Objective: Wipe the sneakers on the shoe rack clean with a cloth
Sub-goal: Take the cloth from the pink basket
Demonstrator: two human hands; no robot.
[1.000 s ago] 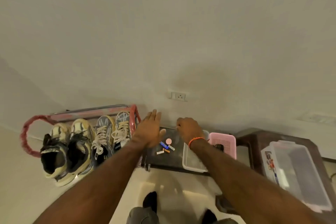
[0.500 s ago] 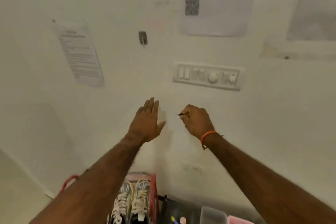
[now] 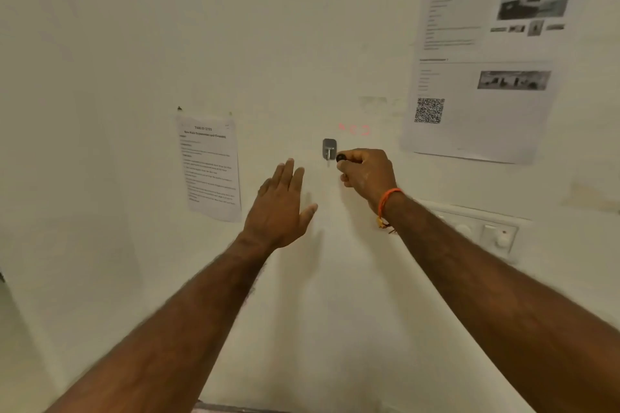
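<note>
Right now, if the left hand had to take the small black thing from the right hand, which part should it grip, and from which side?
Probably the dark end that sticks out past the right hand, pinched from the left, where the open left hand hangs. The curled fingers cover the rest, and the metal wall hook sits close above, so the approach from above looks cramped.

Left sheet (image 3: pixel 209 168) heading only partly legible; QR code (image 3: pixel 429 110) on right sheet (image 3: pixel 483 60).

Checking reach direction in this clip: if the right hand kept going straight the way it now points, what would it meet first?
Most likely the metal wall hook: the right hand, pinching a small dark object, points left at it, almost touching. Depth is unclear.
</note>
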